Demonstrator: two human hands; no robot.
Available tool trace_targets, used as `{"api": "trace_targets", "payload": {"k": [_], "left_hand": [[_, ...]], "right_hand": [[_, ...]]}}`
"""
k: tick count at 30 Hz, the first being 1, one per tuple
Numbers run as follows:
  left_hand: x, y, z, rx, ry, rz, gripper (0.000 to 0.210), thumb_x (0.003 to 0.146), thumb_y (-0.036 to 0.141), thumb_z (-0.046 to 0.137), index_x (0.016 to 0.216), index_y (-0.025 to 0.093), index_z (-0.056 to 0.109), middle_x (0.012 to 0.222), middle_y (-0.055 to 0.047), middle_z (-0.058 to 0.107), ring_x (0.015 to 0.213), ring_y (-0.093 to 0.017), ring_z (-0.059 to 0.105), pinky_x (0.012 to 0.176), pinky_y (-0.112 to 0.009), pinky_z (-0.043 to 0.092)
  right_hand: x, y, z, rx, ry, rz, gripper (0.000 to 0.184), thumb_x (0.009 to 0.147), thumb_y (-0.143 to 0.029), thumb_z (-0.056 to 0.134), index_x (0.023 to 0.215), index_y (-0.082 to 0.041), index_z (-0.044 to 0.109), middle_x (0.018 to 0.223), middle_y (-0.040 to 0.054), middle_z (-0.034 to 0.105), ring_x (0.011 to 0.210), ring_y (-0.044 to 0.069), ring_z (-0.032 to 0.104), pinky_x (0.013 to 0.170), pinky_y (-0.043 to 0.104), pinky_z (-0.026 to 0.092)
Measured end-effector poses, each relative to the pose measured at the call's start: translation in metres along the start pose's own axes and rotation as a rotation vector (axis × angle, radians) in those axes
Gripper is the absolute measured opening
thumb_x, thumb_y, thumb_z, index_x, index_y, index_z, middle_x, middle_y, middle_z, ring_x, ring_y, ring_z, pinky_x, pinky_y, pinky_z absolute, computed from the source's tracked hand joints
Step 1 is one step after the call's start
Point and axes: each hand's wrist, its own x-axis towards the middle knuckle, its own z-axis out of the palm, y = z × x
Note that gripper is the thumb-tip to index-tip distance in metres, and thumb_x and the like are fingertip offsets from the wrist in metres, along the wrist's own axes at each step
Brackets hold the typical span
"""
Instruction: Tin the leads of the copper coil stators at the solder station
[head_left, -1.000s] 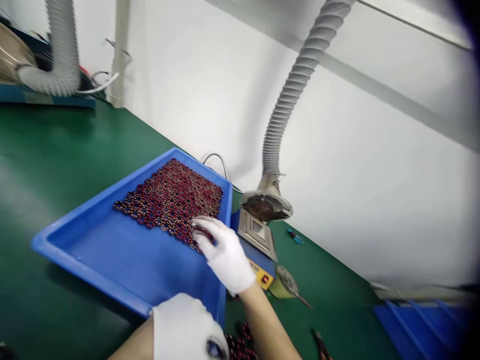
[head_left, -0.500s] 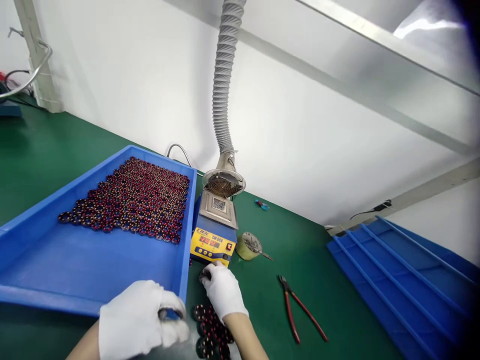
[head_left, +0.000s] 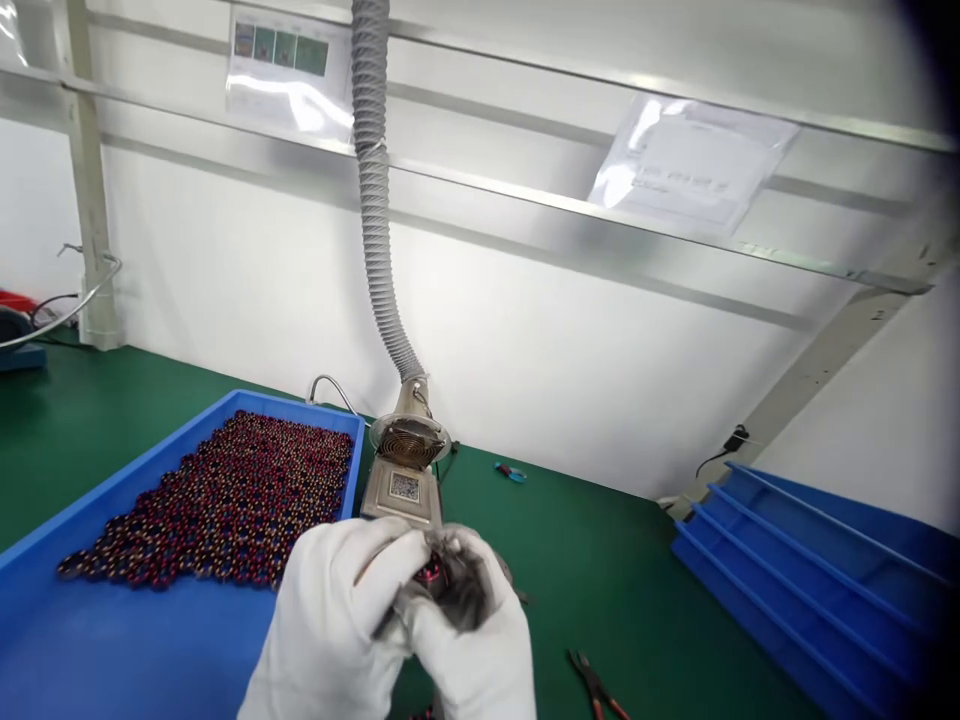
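In white gloves, my left hand [head_left: 330,615] and my right hand [head_left: 484,625] meet in front of the solder pot [head_left: 397,490]. Between their fingertips sits a small dark wire-wound coil [head_left: 430,570] with pinkish-red windings, partly covered by the fingers. Both hands are closed on it, and the right glove's fingers look dark and stained. To the left, many similar coils [head_left: 225,490] lie packed in rows in a blue tray [head_left: 127,660]. A few more peek out at the bottom edge below my hands.
A grey ribbed hose [head_left: 375,200] with a round metal hood [head_left: 410,437] hangs over the pot. Red-handled cutters [head_left: 596,685] lie on the green table [head_left: 600,560] at right. Stacked blue trays [head_left: 795,580] stand farther right, and a small blue-and-red object [head_left: 510,472] lies at the back.
Both hands have risen from the table by the loose coils and come together, now with a coil between them. The camera view has tilted up, showing more wall and shelf rails.
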Motion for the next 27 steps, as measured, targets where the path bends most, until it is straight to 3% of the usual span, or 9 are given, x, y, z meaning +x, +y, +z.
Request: {"api": "trace_targets", "payload": {"k": [3, 6, 8, 10, 13, 16, 20, 23, 27], "left_hand": [[0.005, 0.002, 0.006, -0.265, -0.005, -0.113, 0.032, 0.072, 0.015, 0.054, 0.102, 0.026, 0.057, 0.094, -0.002, 0.067, 0.084, -0.018, 0.062, 0.076, -0.031, 0.05], [0.006, 0.003, 0.012, -0.66, -0.178, -0.396, 0.027, 0.065, 0.009, 0.053, 0.085, 0.026, 0.062, 0.082, 0.003, 0.066, 0.074, -0.013, 0.063, 0.069, -0.021, 0.051], [0.005, 0.001, 0.017, -0.753, -0.263, -0.466, 0.029, 0.061, 0.005, 0.053, 0.081, 0.025, 0.063, 0.079, 0.004, 0.065, 0.071, -0.012, 0.062, 0.066, -0.019, 0.05], [0.002, -0.001, 0.021, -0.697, -0.249, -0.39, 0.031, 0.061, 0.004, 0.058, 0.084, 0.025, 0.061, 0.079, 0.004, 0.064, 0.072, -0.012, 0.06, 0.067, -0.02, 0.049], [-0.001, -0.006, 0.022, -0.483, -0.158, -0.141, 0.027, 0.071, 0.007, 0.059, 0.093, 0.024, 0.057, 0.082, 0.001, 0.064, 0.077, -0.015, 0.059, 0.07, -0.027, 0.049], [-0.001, -0.008, 0.018, -0.251, -0.089, 0.057, 0.022, 0.08, 0.011, 0.053, 0.1, 0.018, 0.055, 0.086, -0.004, 0.064, 0.078, -0.017, 0.058, 0.069, -0.032, 0.046], [0.0, -0.009, 0.01, -0.094, -0.064, 0.102, 0.019, 0.082, 0.011, 0.05, 0.1, 0.014, 0.057, 0.087, -0.005, 0.065, 0.079, -0.018, 0.056, 0.071, -0.035, 0.042], [-0.001, -0.01, 0.007, -0.026, -0.045, 0.096, 0.02, 0.082, 0.012, 0.052, 0.101, 0.014, 0.057, 0.089, -0.005, 0.065, 0.082, -0.018, 0.055, 0.074, -0.035, 0.04], [-0.003, -0.015, 0.006, 0.068, -0.03, 0.116, 0.02, 0.084, 0.013, 0.048, 0.101, 0.012, 0.058, 0.093, -0.007, 0.064, 0.087, -0.02, 0.054, 0.076, -0.037, 0.038]], "right_hand": [[0.002, -0.003, -0.006, 0.035, -0.051, -0.029, 0.036, 0.056, -0.024, 0.074, 0.088, -0.03, 0.061, 0.089, 0.0049, 0.063, 0.08, 0.024, 0.061, 0.07, 0.037, 0.053], [0.009, -0.014, -0.017, 0.041, -0.152, -0.022, 0.017, 0.061, -0.027, 0.071, 0.076, -0.027, 0.065, 0.081, 0.0046, 0.063, 0.072, 0.022, 0.061, 0.064, 0.035, 0.052], [0.014, -0.022, -0.022, 0.003, -0.226, -0.038, 0.012, 0.061, -0.023, 0.071, 0.072, -0.026, 0.068, 0.077, 0.0045, 0.063, 0.07, 0.021, 0.06, 0.062, 0.033, 0.051], [0.017, -0.027, -0.022, -0.036, -0.277, -0.08, 0.011, 0.06, -0.019, 0.072, 0.069, -0.025, 0.069, 0.072, 0.0035, 0.062, 0.067, 0.019, 0.058, 0.06, 0.03, 0.049], [0.016, -0.029, -0.013, 0.009, -0.203, -0.135, 0.005, 0.064, -0.024, 0.07, 0.061, -0.022, 0.067, 0.063, 0.0021, 0.058, 0.062, 0.016, 0.056, 0.054, 0.026, 0.046], [0.011, -0.025, -0.003, 0.255, -0.092, 0.001, 0.018, 0.068, -0.034, 0.069, 0.058, -0.021, 0.065, 0.061, 0.001, 0.057, 0.06, 0.014, 0.055, 0.056, 0.025, 0.046], [0.01, -0.015, -0.005, 0.552, 0.038, 0.201, 0.017, 0.066, -0.04, 0.071, 0.07, -0.023, 0.068, 0.071, 0.0016, 0.066, 0.068, 0.016, 0.062, 0.069, 0.029, 0.051], [0.009, -0.007, -0.007, 0.424, 0.049, 0.165, 0.02, 0.06, -0.035, 0.076, 0.073, -0.021, 0.069, 0.073, 0.0043, 0.07, 0.068, 0.019, 0.065, 0.066, 0.03, 0.053], [0.001, -0.003, 0.003, 0.28, -0.022, 0.269, 0.028, 0.06, -0.026, 0.076, 0.087, -0.02, 0.068, 0.087, 0.0076, 0.072, 0.078, 0.022, 0.066, 0.07, 0.033, 0.054]]}}
